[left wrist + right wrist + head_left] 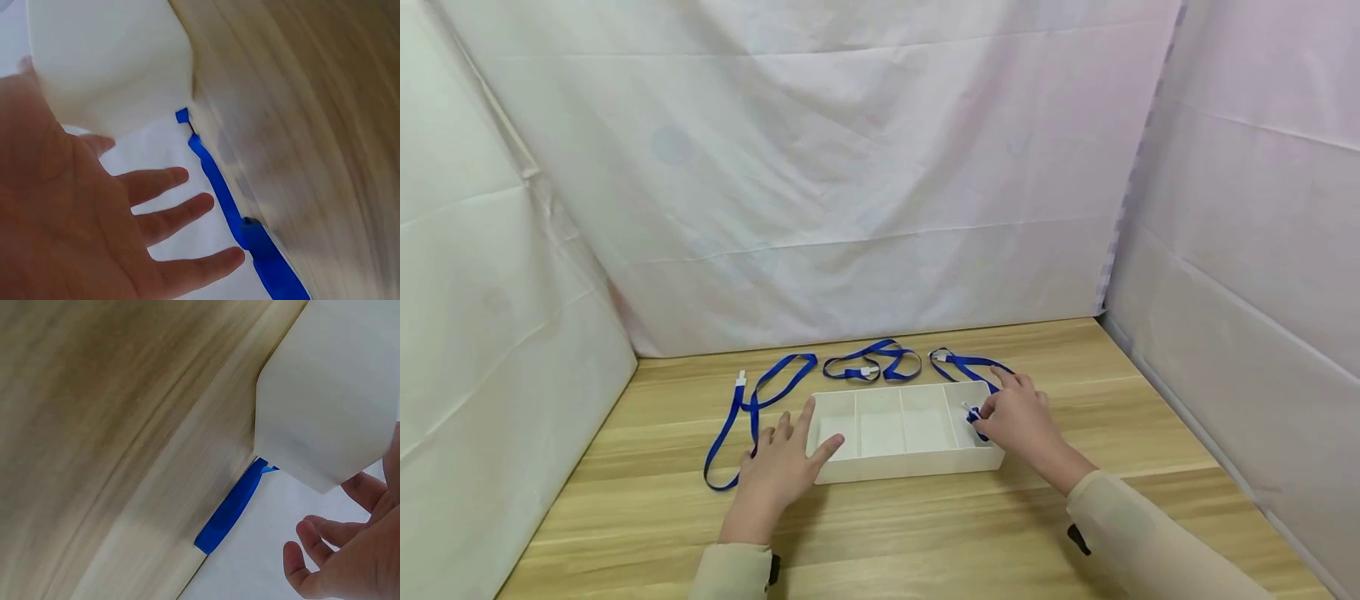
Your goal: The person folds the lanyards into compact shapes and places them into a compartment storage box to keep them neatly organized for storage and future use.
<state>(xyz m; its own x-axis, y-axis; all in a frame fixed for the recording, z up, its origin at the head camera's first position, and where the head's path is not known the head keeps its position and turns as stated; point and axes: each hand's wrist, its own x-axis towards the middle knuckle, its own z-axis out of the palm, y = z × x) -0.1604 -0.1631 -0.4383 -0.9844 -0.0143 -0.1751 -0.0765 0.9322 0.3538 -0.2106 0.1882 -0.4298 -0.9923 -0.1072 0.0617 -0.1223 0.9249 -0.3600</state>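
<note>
A white divided box point(913, 465) lies in front of me. My right hand point(1018, 417) reaches over its right end and pinches a bundled blue lanyard point(977, 423) with a white clip, inside the rightmost compartment. My left hand point(781, 462) is at the box's left end, fingers spread and straight, index finger along the end wall and thumb over the leftmost compartment. In the left wrist view, the palm point(56, 206) faces the box's end. The box wall point(325, 394) hides the right hand's fingertips in the right wrist view.
Left of the box, a blue lanyard point(720, 444) lies loosely looped. Behind the box are a second lanyard point(895, 372) and a third lanyard point(973, 361), partly behind the right hand. White cloth point(865, 167) hangs behind and beside the wooden table point(887, 533).
</note>
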